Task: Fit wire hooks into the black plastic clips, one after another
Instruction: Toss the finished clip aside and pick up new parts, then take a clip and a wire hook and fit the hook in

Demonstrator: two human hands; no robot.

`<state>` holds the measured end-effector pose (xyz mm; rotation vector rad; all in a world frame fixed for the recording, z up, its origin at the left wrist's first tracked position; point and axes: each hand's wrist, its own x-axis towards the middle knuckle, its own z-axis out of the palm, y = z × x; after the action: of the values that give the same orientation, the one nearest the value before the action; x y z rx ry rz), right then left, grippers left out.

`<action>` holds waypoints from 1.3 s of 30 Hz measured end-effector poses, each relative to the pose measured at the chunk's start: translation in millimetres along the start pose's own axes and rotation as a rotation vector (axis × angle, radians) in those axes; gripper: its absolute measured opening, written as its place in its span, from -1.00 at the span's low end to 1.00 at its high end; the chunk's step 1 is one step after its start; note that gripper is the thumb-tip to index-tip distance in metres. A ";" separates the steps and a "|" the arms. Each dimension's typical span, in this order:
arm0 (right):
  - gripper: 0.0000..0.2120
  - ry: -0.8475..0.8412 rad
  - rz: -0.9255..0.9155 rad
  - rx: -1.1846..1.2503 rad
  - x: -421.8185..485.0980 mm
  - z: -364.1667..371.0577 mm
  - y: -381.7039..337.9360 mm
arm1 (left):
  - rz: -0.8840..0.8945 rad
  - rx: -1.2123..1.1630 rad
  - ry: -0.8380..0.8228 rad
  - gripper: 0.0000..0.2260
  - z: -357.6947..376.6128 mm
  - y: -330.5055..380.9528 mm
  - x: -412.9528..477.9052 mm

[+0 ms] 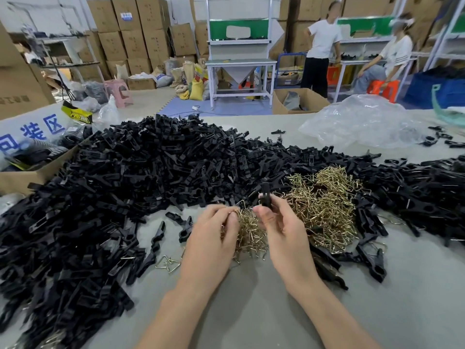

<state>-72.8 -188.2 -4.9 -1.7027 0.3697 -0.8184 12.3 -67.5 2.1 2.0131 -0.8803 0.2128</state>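
My right hand (281, 230) pinches a black plastic clip (265, 196) upright between thumb and fingers, above the table. Just to its left, my left hand (214, 235) holds a bunch of brass wire hooks (247, 231), and one wire hook (242, 203) sticks up at its fingertips, close to the clip. A loose pile of wire hooks (324, 205) lies to the right of my hands. A huge heap of black clips (141, 177) covers the table's left and far side.
More black clips with wires in them (422, 195) lie at the right. A crumpled clear plastic bag (362, 122) sits far right. A cardboard box (22, 172) stands at the left edge. Two people (324, 46) are in the background by workbenches.
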 end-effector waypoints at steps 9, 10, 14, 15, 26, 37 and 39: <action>-0.81 -0.105 0.143 0.321 -1.7 3.3 -7.4 | -0.139 -0.237 -0.004 -0.82 4.0 6.8 4.6; -0.81 -0.107 0.159 0.340 -1.3 2.6 -7.9 | -0.159 -0.266 -0.006 -0.82 4.2 6.4 5.0; -0.79 -0.095 0.207 0.394 0.5 0.7 -8.3 | -0.219 -0.352 0.006 -0.83 4.0 4.4 5.8; -0.79 -0.082 0.218 0.413 1.5 1.0 -8.5 | -0.226 -0.358 0.013 -0.84 4.3 4.0 5.5; -0.76 -0.001 0.352 0.732 6.2 -2.5 -9.6 | -0.182 -0.318 0.037 -0.87 9.3 6.9 2.5; -0.72 -0.067 0.374 0.716 8.1 -7.1 -9.7 | -0.076 -0.299 0.129 -0.78 2.7 16.1 2.4; -0.74 -0.074 0.381 0.724 8.7 -7.0 -9.6 | -0.106 -0.382 0.153 -0.78 1.5 18.3 2.9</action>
<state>-73.1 -195.9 7.7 -0.9434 0.2859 -0.5131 2.1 -76.4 14.8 1.6579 -0.6590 0.1259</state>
